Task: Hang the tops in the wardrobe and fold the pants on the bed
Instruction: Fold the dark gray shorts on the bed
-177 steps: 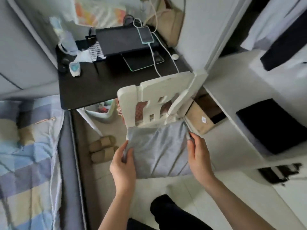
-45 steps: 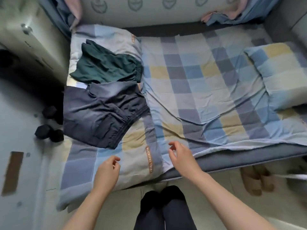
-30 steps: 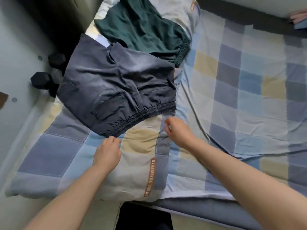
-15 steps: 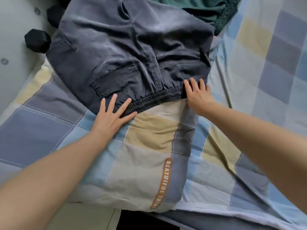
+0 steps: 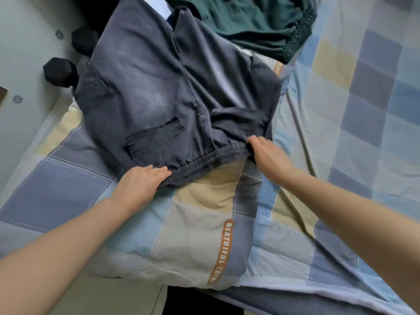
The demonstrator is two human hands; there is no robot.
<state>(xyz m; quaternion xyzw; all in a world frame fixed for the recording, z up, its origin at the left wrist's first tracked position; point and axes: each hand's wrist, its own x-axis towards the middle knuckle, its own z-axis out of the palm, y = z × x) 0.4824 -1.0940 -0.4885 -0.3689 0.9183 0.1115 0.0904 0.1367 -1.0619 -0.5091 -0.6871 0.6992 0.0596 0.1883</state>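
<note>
My two hands are apart, one at each end of the stretchy waistband of the dark grey pants (image 5: 172, 92). The pants lie spread out on the bed (image 5: 354, 114), in the middle and upper left of the frame, on top of the checked blanket (image 5: 200, 226). My left hand (image 5: 141, 185) has its fingers curled over the waistband edge at the lower middle and grips it. My right hand (image 5: 268, 153) pinches the other end, a little right of the middle, and lifts it a bit. A dark green pair of pants (image 5: 256, 21) lies at the top, just past the grey ones. Two black dumbbells (image 5: 60, 72) sit on the floor at the upper left.
</note>
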